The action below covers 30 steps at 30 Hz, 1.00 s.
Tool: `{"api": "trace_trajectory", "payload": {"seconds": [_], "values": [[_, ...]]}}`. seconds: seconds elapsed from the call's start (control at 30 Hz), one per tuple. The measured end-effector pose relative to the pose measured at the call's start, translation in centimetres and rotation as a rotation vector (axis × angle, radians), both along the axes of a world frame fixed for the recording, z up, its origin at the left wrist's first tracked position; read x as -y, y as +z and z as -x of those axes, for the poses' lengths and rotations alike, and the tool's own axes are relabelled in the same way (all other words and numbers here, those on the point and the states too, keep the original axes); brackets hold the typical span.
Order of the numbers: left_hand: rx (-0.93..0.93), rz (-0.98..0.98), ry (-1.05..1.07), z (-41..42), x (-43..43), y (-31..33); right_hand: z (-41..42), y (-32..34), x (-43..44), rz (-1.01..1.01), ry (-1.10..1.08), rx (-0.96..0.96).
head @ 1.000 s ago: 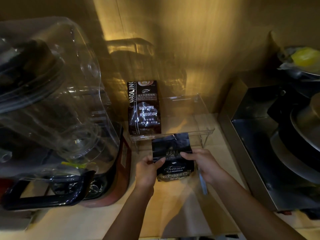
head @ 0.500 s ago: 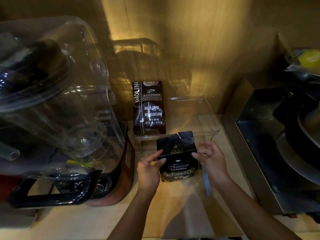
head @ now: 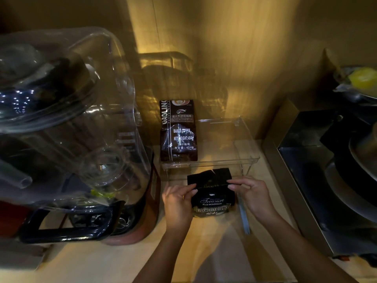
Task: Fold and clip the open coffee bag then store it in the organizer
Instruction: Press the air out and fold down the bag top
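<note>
Bag top now creased lower than before, left hand (head: 179, 198) and right hand (head: 250, 190) both pinching the coffee bag (head: 212, 193); the torn flap could spring open since the clip (head: 244, 218) lies unused beside it.

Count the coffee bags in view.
2. The Gaolin coffee bag stands in the clear organizer; the Treasure Blue Mountain bag is held between left hand and right hand. None seems hidden.

organizer (head: 247, 159) right half free, blender (head: 67, 127) crowding left
</note>
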<state>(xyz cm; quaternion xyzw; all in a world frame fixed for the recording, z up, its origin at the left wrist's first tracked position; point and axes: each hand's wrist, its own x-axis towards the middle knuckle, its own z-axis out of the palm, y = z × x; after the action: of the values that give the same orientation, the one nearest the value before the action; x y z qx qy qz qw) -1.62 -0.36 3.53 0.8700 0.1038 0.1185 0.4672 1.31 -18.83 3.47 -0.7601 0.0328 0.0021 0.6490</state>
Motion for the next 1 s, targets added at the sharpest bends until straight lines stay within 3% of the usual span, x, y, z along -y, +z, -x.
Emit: {"api": "trace_trajectory", "payload": {"seconds": [0.13, 0.3, 0.47, 0.7, 0.8, 0.93, 1.0], "values": [[0.047, -0.165, -0.03, 0.2, 0.2, -0.1, 0.1, 0.1, 0.2, 0.115, 0.012, 0.039], [-0.046, -0.38, -0.092, -0.1, 0.2, 0.3, 0.1, 0.4, -0.2, 0.29, 0.079, 0.061], [-0.126, -0.22, -0.256, -0.3, 1.0, 0.9, 0.1, 0.1, -0.4, 0.258, 0.093, -0.033], [-0.192, -0.014, -0.181, -0.1, 2.2, 0.2, 1.1, -0.1, -1.4, 0.217, 0.136, -0.106], [-0.333, -0.022, -0.12, -0.1, 2.3, 0.2, 1.1, -0.4, -2.2, 0.107, 0.045, -0.258], [-0.643, -0.057, -0.027, -0.9, 3.0, 0.6, 0.5, -0.1, -2.8, 0.105, 0.028, -0.554], [-0.662, -0.007, 0.0, -1.1, 2.8, 0.6, 0.1, 0.2, -2.6, 0.048, -0.002, -0.596]]}}
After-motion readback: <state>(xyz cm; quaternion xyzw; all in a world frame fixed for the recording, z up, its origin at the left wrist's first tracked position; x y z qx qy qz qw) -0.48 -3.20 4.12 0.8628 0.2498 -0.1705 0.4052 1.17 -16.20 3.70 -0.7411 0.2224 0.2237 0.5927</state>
